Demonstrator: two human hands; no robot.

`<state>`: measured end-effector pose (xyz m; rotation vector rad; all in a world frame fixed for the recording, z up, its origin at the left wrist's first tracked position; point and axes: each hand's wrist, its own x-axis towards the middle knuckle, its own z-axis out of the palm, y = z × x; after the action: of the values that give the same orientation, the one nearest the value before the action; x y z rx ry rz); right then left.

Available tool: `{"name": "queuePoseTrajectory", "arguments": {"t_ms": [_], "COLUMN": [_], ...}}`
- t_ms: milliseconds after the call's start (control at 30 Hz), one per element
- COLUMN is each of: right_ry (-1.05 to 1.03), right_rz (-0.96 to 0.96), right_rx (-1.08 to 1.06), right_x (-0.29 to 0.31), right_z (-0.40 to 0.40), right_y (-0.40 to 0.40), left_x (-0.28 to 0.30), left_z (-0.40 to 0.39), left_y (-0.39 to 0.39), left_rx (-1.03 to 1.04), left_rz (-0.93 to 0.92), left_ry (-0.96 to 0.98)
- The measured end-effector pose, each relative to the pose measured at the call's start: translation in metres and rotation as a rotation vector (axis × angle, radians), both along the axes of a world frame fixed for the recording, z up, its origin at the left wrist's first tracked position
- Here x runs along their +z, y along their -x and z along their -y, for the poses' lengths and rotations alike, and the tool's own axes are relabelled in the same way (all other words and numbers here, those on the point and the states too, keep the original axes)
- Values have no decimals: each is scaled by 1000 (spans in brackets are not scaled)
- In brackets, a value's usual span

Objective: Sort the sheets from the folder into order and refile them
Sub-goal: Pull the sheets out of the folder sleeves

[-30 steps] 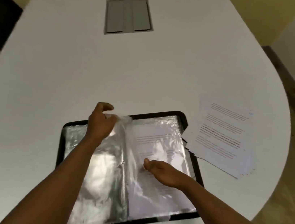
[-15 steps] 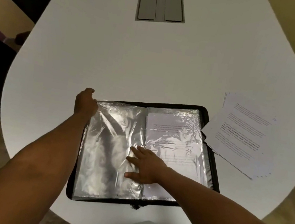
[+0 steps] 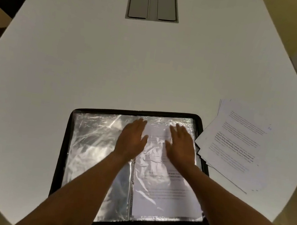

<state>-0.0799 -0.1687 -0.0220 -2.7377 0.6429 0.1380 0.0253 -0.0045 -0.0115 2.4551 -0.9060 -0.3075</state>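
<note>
White and rounded, the tabletop [image 3: 74,63] carries a black zip-edged folder of clear plastic sleeves [image 3: 90,142], lying open flat near the person's edge. Both hands rest palm-down on it with fingers straight and close together, gripping nothing. The left hand [image 3: 132,138] lies across the spine at the far half of the folder; beyond its fingertips is the folder's black far rim. The right hand [image 3: 181,145] presses the right-hand sleeve, which holds a white printed sheet [image 3: 166,193] that shows between the two hands and below the right wrist. Just past the right hand's outer edge, off the folder's right side, a fanned stack of loose white printed pages [image 3: 238,144] lies on the table, one corner touching or overlapping the folder's rim. Far beyond the fingertips, a grey rectangular hatch with two flaps [image 3: 153,1] is set in the tabletop.
</note>
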Motion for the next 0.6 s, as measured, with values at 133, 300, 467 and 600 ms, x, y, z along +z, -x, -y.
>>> {"name": "queuePoseTrajectory", "arguments": {"t_ms": [133,300,467,600], "right_ry": [92,165,243,208], "right_rz": [-117,22,187,129], "right_rx": [-9,127,268,304], "right_x": [-2,-6,-8,0], "right_z": [45,53,48,49], "right_y": [0,1,-5,-22], "left_x": [-17,-27,-30,-27], "left_z": [20,26,36,46], "left_y": [5,4,-5,-16], "left_rx": [-64,-71,-60,-101], "left_rz": [33,108,68,10], "left_ry": [-181,-213,-134,-111]}}
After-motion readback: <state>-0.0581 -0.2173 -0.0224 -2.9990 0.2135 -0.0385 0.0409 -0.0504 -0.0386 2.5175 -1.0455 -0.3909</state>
